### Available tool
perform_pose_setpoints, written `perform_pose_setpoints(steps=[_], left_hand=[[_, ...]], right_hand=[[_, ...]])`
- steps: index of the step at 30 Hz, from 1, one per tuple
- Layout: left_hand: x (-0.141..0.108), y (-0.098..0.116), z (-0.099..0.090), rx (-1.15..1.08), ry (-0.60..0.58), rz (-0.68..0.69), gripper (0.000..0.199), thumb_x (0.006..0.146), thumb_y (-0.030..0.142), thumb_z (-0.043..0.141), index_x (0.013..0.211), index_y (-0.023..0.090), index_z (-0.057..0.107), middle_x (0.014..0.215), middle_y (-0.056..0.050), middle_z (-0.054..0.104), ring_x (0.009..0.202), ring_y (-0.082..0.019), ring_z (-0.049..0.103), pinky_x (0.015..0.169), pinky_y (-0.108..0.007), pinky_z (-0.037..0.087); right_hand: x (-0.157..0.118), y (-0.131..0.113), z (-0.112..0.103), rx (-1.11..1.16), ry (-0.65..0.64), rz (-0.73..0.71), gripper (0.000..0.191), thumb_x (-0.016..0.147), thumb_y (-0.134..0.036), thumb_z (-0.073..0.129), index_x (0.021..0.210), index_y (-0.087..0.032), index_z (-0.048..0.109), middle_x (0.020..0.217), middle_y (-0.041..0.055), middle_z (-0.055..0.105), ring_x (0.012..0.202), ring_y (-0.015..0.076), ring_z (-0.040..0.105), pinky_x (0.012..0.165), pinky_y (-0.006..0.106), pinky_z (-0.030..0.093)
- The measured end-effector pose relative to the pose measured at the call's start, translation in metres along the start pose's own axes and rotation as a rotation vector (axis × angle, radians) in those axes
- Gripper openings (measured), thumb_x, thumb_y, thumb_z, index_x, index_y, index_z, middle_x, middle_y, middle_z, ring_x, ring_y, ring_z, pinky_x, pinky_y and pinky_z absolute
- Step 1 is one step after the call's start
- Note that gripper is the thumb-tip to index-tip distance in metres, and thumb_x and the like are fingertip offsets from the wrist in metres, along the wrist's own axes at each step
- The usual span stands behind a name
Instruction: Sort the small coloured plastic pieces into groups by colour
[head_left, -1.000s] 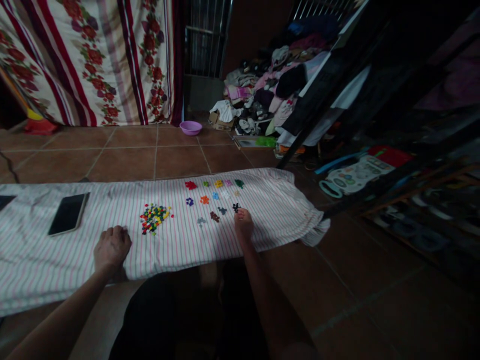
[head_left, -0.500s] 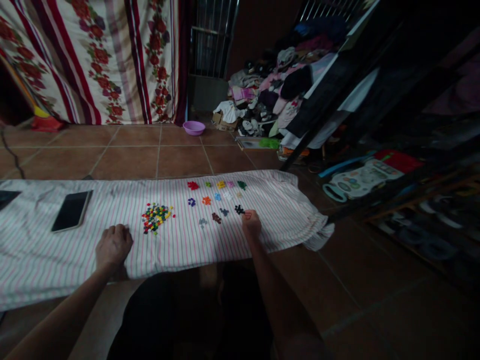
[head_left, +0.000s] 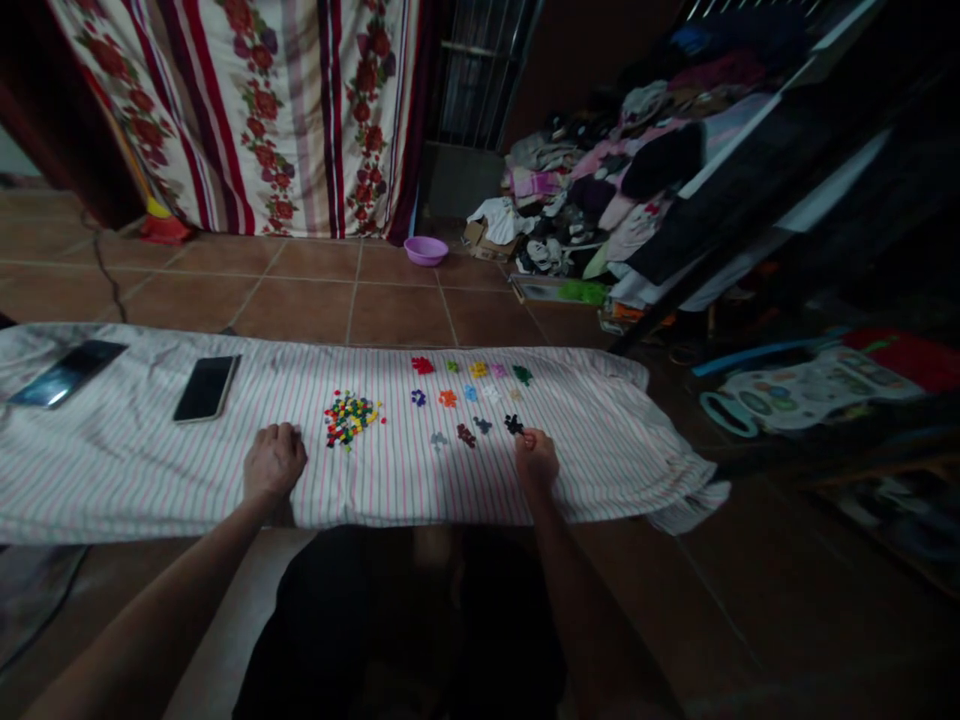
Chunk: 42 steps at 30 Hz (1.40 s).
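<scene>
Our right hand (head_left: 538, 458) has drawn back slightly towards the worktop's near edge, and the black pile (head_left: 514, 424) shows more fully beyond the fingertips. That leaves those pieces less covered. The fingers are curled with the tips nearly together; we cannot tell whether a piece is between them. Our left hand (head_left: 274, 462) has stayed loosely curled on the striped cloth (head_left: 600, 460), near the near edge; whether anything is under it we cannot see.

We count fourteen one-colour piles of small bead-like pieces on the right half. Five run along the far edge: red (head_left: 422, 366), light green (head_left: 452, 367), yellow (head_left: 478, 370), pink (head_left: 499, 371), dark green (head_left: 523, 375). Five come next: dark blue (head_left: 418, 398), orange (head_left: 448, 399), light blue (head_left: 470, 393), white (head_left: 491, 396), beige (head_left: 515, 395). Four lie nearest us: grey (head_left: 439, 440), brown (head_left: 466, 436), slate (head_left: 482, 425) and the black. One mixed heap (head_left: 350, 419) sits between our hands, one stray red piece (head_left: 383, 421) just beside it. Two phones lie towards the left end, the tilted phone (head_left: 71, 374) nearer the far left corner than the other phone (head_left: 206, 389). Single pieces are too small to count.
</scene>
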<state>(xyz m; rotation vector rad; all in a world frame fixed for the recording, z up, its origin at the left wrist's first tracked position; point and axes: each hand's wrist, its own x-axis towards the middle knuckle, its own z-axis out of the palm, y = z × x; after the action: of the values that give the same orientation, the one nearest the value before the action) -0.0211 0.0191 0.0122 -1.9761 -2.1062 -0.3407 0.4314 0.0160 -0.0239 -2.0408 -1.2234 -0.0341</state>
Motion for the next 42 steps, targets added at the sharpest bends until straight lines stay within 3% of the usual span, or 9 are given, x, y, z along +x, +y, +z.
perform_pose_setpoints(steps=[4, 9, 14, 18, 23, 26, 30, 35, 42], left_hand=[[0.000, -0.001, 0.003, -0.007, 0.031, 0.014, 0.026, 0.090, 0.029, 0.033, 0.089, 0.016, 0.056, 0.081, -0.011, 0.059, 0.084, -0.024, 0.052, 0.073, -0.034, 0.036], [0.001, -0.001, 0.005, -0.022, 0.057, 0.032, 0.024, 0.090, 0.028, 0.035, 0.085, 0.017, 0.056, 0.078, -0.011, 0.058, 0.082, -0.025, 0.050, 0.074, -0.035, 0.036], [0.001, -0.001, 0.005, -0.047, 0.068, 0.026, 0.024, 0.089, 0.028, 0.035, 0.086, 0.017, 0.056, 0.079, -0.011, 0.057, 0.082, -0.025, 0.050, 0.072, -0.035, 0.036], [0.001, -0.002, 0.007, -0.028, 0.073, 0.033, 0.024, 0.090, 0.027, 0.034, 0.086, 0.017, 0.056, 0.078, -0.011, 0.057, 0.081, -0.025, 0.050, 0.072, -0.035, 0.036], [0.001, -0.002, 0.007, -0.006, 0.075, 0.038, 0.024, 0.090, 0.027, 0.034, 0.085, 0.017, 0.055, 0.078, -0.010, 0.057, 0.082, -0.024, 0.050, 0.073, -0.035, 0.036], [0.000, -0.002, 0.006, -0.005, 0.074, 0.049, 0.023, 0.090, 0.027, 0.035, 0.086, 0.017, 0.055, 0.078, -0.010, 0.057, 0.082, -0.024, 0.050, 0.074, -0.034, 0.036], [0.000, -0.002, 0.007, 0.009, 0.070, 0.043, 0.024, 0.091, 0.027, 0.034, 0.086, 0.017, 0.055, 0.078, -0.009, 0.057, 0.081, -0.024, 0.050, 0.072, -0.034, 0.036], [0.000, -0.002, 0.007, 0.003, 0.076, 0.046, 0.024, 0.091, 0.027, 0.034, 0.086, 0.017, 0.054, 0.078, -0.009, 0.057, 0.082, -0.024, 0.051, 0.073, -0.034, 0.036], [0.000, 0.000, 0.003, -0.014, 0.068, 0.036, 0.023, 0.091, 0.028, 0.034, 0.086, 0.018, 0.054, 0.079, -0.009, 0.057, 0.082, -0.024, 0.051, 0.073, -0.034, 0.036]], right_hand=[[-0.001, 0.000, 0.000, 0.015, 0.011, -0.007, 0.029, 0.079, -0.031, 0.044, 0.094, -0.015, 0.064, 0.088, 0.0084, 0.063, 0.082, 0.0204, 0.055, 0.074, 0.029, 0.041], [0.002, -0.003, -0.002, 0.042, 0.134, 0.043, 0.032, 0.078, -0.033, 0.042, 0.092, -0.015, 0.065, 0.085, 0.0099, 0.062, 0.082, 0.0225, 0.055, 0.074, 0.032, 0.042], [0.002, -0.030, -0.005, 0.147, 0.204, 0.007, 0.034, 0.078, -0.034, 0.041, 0.094, -0.013, 0.064, 0.088, 0.0122, 0.063, 0.083, 0.0230, 0.056, 0.077, 0.034, 0.045], [-0.012, -0.080, 0.003, 0.244, 0.061, -0.126, 0.032, 0.081, -0.033, 0.041, 0.092, -0.015, 0.065, 0.089, 0.0105, 0.065, 0.082, 0.0207, 0.058, 0.078, 0.033, 0.047], [-0.046, -0.145, 0.031, 0.338, -0.285, -0.384, 0.025, 0.086, -0.026, 0.045, 0.093, -0.019, 0.067, 0.092, 0.0068, 0.066, 0.085, 0.0172, 0.061, 0.081, 0.029, 0.047], [-0.062, -0.172, 0.047, 0.231, -0.459, -0.428, 0.021, 0.085, -0.020, 0.052, 0.099, -0.020, 0.068, 0.098, 0.0059, 0.066, 0.088, 0.0159, 0.062, 0.082, 0.026, 0.047], [-0.071, -0.197, 0.059, 0.047, -0.599, -0.413, 0.026, 0.086, -0.021, 0.056, 0.110, -0.021, 0.065, 0.102, 0.0059, 0.065, 0.093, 0.0165, 0.061, 0.083, 0.025, 0.045], [-0.075, -0.210, 0.064, -0.088, -0.625, -0.403, 0.025, 0.092, -0.026, 0.050, 0.112, -0.021, 0.063, 0.102, 0.0066, 0.065, 0.096, 0.0174, 0.061, 0.080, 0.025, 0.043], [-0.086, -0.202, 0.074, -0.144, -0.508, -0.456, 0.017, 0.094, -0.027, 0.048, 0.101, -0.023, 0.064, 0.097, 0.0043, 0.064, 0.093, 0.0155, 0.059, 0.079, 0.024, 0.040]])
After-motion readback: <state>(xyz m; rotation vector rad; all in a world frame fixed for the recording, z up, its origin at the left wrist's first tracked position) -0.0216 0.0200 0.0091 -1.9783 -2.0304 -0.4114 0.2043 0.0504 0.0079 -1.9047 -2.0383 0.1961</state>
